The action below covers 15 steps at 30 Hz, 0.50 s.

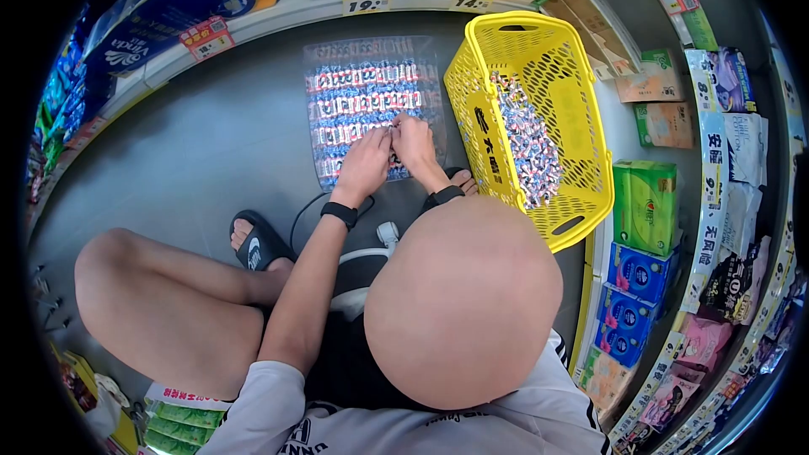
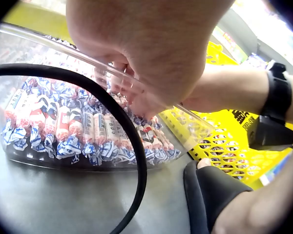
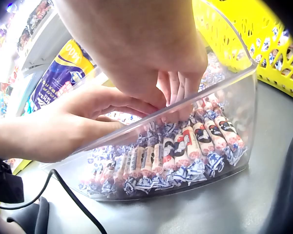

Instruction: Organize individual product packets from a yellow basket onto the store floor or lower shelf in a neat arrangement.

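Rows of paper-wrapped candies (image 1: 362, 104) with blue-and-white twisted ends fill a clear plastic bin (image 1: 413, 49) on the floor. My left hand (image 1: 366, 164) reaches in over the near rows, its fingers stretched toward the other hand. Beside it, my right hand (image 1: 415, 145) points down with bent fingers among the candies. The fingertips of both hands come together there, seen through the bin's wall (image 3: 205, 90) in the right wrist view. Whether the right fingertips pinch a candy I cannot tell. In the left wrist view, the left hand (image 2: 146, 44) largely covers the right.
Right of the bin stands a yellow basket (image 1: 480, 135) holding many loose wrapped candies (image 1: 527, 139). Shelves with tissue packs (image 1: 645, 206) line the right side and the back. A black cable (image 2: 132, 141) loops near the bin. Sandalled feet (image 1: 261, 240) are close by.
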### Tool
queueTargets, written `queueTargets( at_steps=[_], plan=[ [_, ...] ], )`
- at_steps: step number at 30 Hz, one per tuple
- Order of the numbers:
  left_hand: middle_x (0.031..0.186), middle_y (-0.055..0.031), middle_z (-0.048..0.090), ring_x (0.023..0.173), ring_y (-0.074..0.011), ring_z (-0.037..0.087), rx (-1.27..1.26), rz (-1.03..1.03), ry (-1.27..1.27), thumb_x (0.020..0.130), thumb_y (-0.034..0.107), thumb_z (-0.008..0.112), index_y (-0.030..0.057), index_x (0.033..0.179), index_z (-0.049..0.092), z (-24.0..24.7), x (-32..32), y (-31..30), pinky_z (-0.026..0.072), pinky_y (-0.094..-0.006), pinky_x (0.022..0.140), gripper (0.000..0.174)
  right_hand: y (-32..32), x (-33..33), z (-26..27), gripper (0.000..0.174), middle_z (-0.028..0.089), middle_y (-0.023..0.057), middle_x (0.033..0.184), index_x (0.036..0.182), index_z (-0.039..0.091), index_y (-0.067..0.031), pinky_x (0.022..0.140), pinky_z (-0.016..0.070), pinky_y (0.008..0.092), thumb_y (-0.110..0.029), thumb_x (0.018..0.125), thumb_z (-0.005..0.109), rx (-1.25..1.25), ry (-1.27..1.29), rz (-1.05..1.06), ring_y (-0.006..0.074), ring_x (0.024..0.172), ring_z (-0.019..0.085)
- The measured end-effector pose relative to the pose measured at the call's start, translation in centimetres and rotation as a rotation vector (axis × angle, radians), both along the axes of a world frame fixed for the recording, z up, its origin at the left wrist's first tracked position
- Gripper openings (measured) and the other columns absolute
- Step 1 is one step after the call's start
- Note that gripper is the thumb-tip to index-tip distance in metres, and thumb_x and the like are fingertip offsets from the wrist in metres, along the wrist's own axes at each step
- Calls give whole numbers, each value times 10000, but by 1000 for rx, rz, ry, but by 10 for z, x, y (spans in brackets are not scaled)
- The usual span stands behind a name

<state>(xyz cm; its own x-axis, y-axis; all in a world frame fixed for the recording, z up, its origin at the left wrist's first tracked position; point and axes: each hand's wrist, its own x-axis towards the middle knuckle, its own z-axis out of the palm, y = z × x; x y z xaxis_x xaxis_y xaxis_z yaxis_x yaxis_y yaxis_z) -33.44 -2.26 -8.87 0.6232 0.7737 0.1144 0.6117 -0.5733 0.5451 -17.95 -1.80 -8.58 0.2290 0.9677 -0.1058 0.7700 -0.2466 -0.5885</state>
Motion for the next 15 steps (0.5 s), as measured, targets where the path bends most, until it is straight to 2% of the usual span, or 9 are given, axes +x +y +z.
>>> queueTargets(
  at_steps=[3, 5, 9, 11, 12, 13, 15],
  plan=[
    [1353, -204, 607, 1259, -348, 586, 37, -6, 3, 872, 45, 629, -52, 1274, 608, -2, 1, 1, 514, -448, 1030, 414, 0, 1, 9, 163, 723, 298, 1034, 1040, 708, 20, 855, 574, 546, -60, 905, 663, -21, -33, -1, 477, 959, 711],
    [1292, -211, 609, 1199, -358, 596, 102, 13, -79, 863, 18, 622, -51, 1237, 610, -2, 2, 1, 519, -467, 1000, 381, 0, 5, 12, 193, 727, 294, 1036, 1079, 710, 22, 847, 575, 555, -63, 918, 646, -1, -91, 32, 482, 960, 710],
    [1216, -199, 622, 1135, -395, 607, 54, -7, -113, 886, -4, 597, -58, 1219, 617, 29, 10, 8, 520, -480, 958, 338, 1, 17, 45, 209, 729, 285, 1018, 1092, 720, 23, 839, 575, 556, -62, 919, 640, 41, -42, 89, 476, 959, 709],
    [1099, -193, 613, 1065, -392, 610, -8, 29, -191, 891, -2, 604, -48, 1126, 628, 46, 19, 14, 525, -480, 899, 241, -1, 25, 62, 197, 728, 282, 1010, 1067, 733, 26, 842, 572, 549, -50, 916, 633, 49, 117, 138, 466, 963, 707],
    [1028, -189, 599, 1021, -390, 610, -10, 59, -298, 899, 0, 608, -40, 1069, 633, 56, 24, 16, 518, -476, 872, 176, -3, 26, 81, 171, 723, 290, 998, 1023, 738, 32, 844, 569, 539, -34, 917, 622, 79, 103, 134, 459, 956, 706],
    [1028, -189, 599, 1021, -390, 610, -9, 45, -299, 899, 0, 608, -40, 1069, 633, 67, 29, 19, 518, -476, 872, 176, -5, 29, 92, 171, 723, 290, 998, 1023, 738, 32, 844, 569, 539, -34, 917, 622, 83, 101, 121, 459, 956, 706],
    [1021, -181, 603, 996, -390, 613, 50, 7, -372, 902, -1, 612, -32, 1051, 641, 92, 37, 24, 518, -475, 854, 154, -11, 35, 112, 170, 726, 283, 990, 1015, 738, 36, 840, 569, 531, -20, 926, 604, 266, 67, 115, 460, 941, 705]
  ],
)
